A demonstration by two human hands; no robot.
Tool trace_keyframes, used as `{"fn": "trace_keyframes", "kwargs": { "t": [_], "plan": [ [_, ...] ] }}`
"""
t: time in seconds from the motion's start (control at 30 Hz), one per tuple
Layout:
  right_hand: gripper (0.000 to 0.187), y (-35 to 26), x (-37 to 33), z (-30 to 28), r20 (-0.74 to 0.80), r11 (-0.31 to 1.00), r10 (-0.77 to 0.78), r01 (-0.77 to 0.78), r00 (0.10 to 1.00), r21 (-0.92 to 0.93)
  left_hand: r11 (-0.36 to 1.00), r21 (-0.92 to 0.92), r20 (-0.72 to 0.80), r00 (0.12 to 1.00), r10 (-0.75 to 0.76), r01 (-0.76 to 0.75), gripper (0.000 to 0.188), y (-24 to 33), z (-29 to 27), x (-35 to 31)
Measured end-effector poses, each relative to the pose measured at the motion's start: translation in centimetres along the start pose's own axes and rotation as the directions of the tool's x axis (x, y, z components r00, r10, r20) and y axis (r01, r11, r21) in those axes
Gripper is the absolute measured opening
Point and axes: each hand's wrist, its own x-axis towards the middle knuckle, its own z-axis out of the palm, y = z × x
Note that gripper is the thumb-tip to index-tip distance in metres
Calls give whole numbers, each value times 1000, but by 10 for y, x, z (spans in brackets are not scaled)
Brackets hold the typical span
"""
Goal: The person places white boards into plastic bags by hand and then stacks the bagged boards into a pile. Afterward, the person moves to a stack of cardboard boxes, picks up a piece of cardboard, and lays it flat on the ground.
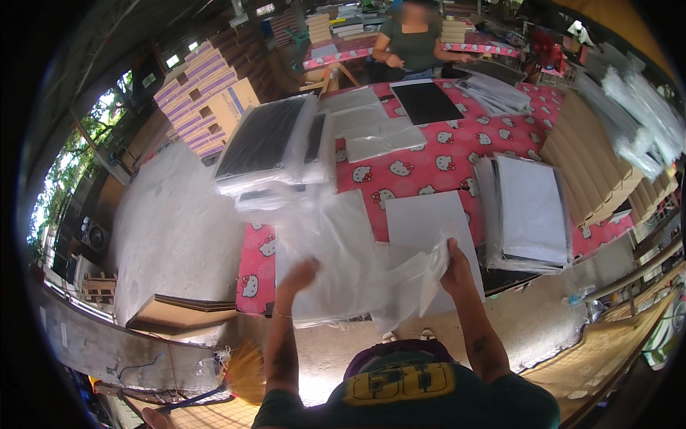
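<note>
Nearby, bagged stack (pixel 530 214), black sheets (pixel 266 139), cartons (pixel 204 96)

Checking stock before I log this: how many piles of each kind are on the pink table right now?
Black boards in clear wrap: 1 pile
White sheets in plastic: 1 pile
Loose clear bags: 1 pile
Single black sheet: 1
Single white sheet: 1
Total: 5

Both hands, left hand and right hand, hold one clear bag.

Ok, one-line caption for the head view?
Both hands, left and right, hold a clear plastic bag over a pink cartoon-print tablecloth.
</note>
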Motion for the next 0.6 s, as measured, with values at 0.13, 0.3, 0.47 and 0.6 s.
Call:
{"fn": "trace_keyframes", "kwargs": {
  "t": [0.13,0.3,0.47,0.6],
  "plan": [
    [26,-6,-37,-4,-236,985,-140,111,962,-131,834,-533,-459,877,-143,-143,47,182,-69,17],
    [24,43,-49,16,13,972,152,-147,988,-185,477,-751,-519,855,-1,-456,49,274,-48,17],
    [29,19,-53,17,-136,998,45,-50,990,-31,632,-750,-541,727,-422,-192,43,245,-62,12],
    [42,-31,-41,-71,267,904,-19,-97,963,417,431,-888,-288,538,-792,160,47,82,-39,20]
  ]
}}
